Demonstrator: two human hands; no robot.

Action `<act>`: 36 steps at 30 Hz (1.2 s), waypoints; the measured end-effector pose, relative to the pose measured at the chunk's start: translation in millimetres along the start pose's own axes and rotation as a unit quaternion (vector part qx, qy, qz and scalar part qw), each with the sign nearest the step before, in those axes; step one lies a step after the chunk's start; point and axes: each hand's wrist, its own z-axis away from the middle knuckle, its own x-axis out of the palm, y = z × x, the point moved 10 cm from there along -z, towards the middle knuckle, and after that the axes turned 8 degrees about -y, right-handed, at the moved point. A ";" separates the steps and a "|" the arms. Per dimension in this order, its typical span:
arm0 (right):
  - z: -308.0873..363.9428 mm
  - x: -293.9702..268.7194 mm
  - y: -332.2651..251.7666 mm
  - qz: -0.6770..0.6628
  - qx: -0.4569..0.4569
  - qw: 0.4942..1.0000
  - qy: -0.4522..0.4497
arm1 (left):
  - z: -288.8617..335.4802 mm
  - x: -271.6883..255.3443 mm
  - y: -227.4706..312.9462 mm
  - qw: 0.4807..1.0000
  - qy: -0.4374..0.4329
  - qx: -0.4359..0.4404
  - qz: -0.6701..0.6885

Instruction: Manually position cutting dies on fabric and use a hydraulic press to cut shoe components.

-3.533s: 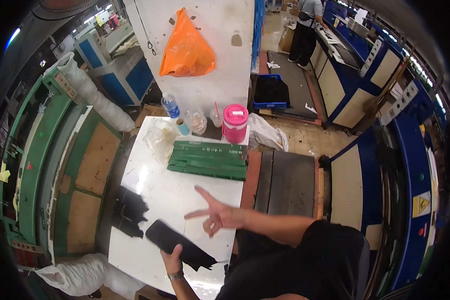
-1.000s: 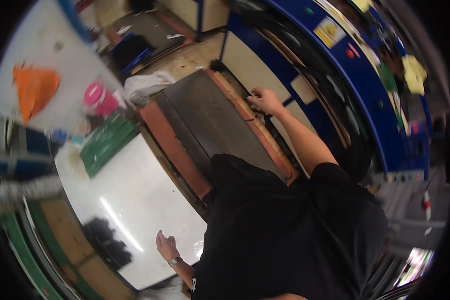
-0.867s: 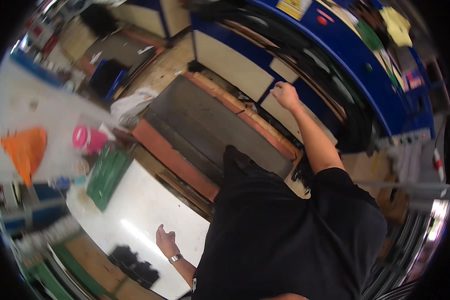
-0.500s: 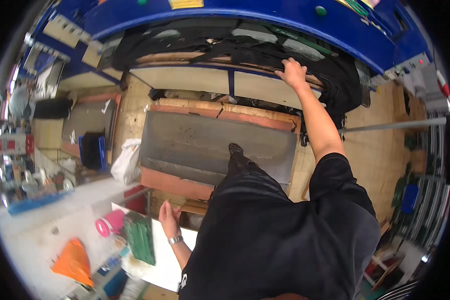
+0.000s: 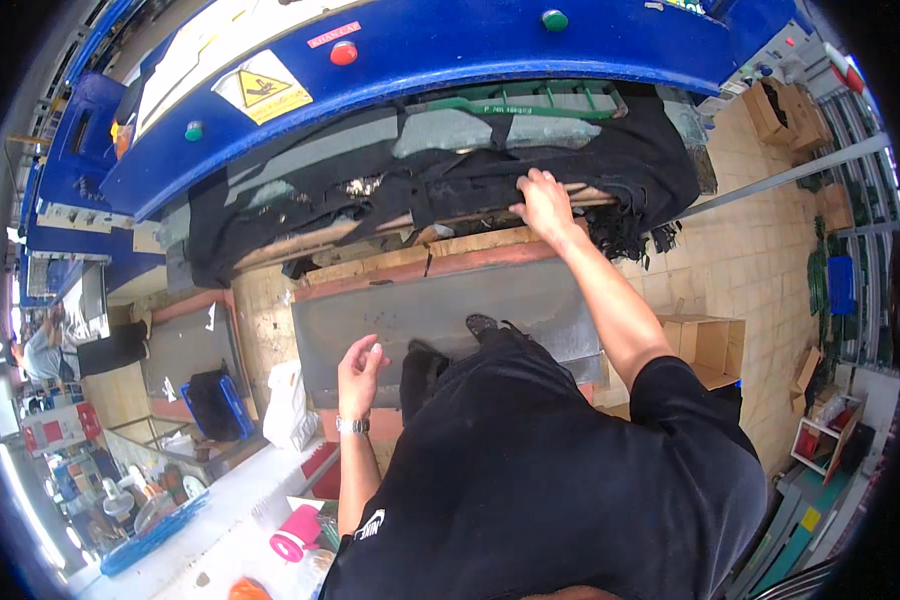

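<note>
My right hand [image 5: 548, 208] is closed over the front edge of a brown board [image 5: 595, 196] under the blue press. Black sheet material [image 5: 475, 190], torn and cut through in places, lies over the board, and its ragged strips hang beside my hand. Behind my hand, a green cutting frame [image 5: 530, 103] lies on top of the black sheet. My left hand [image 5: 358, 372], with a metal watch at the wrist, hangs above the grey floor mat. Its fingers are loosely bent, the thumb is apart, and nothing shows in it.
The blue press beam [image 5: 410, 75] carries green and red buttons and a yellow warning sticker. A metal bar [image 5: 785, 180] juts out at right. An open cardboard box [image 5: 707, 345] stands near my right arm. At left are a white sack [image 5: 290, 405] and a pink roll [image 5: 297, 533].
The board with the black sheet has come toward me, hiding the cream panels below it, with my right hand at its edge. My left hand has moved forward from beside the white table.
</note>
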 end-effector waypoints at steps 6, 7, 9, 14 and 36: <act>50.3 -8.5 -16.6 -0.047 -0.028 0.993 -0.106 | -61.5 3.9 26.5 0.994 -0.091 0.066 -0.011; 52.3 -21.6 -6.2 -0.115 0.001 0.991 -0.067 | -71.9 5.3 35.2 0.991 -0.111 0.077 -0.024; 62.4 -55.0 7.3 -0.180 0.029 0.983 0.025 | -88.8 4.6 61.0 0.988 -0.119 0.097 -0.023; 67.2 -89.8 23.2 -0.027 0.042 0.994 0.096 | -132.1 8.4 140.4 0.973 -0.141 0.167 -0.074; 46.2 -48.4 -93.0 -0.121 -0.121 0.974 -0.146 | -72.3 86.9 256.5 0.889 -0.195 0.338 -0.238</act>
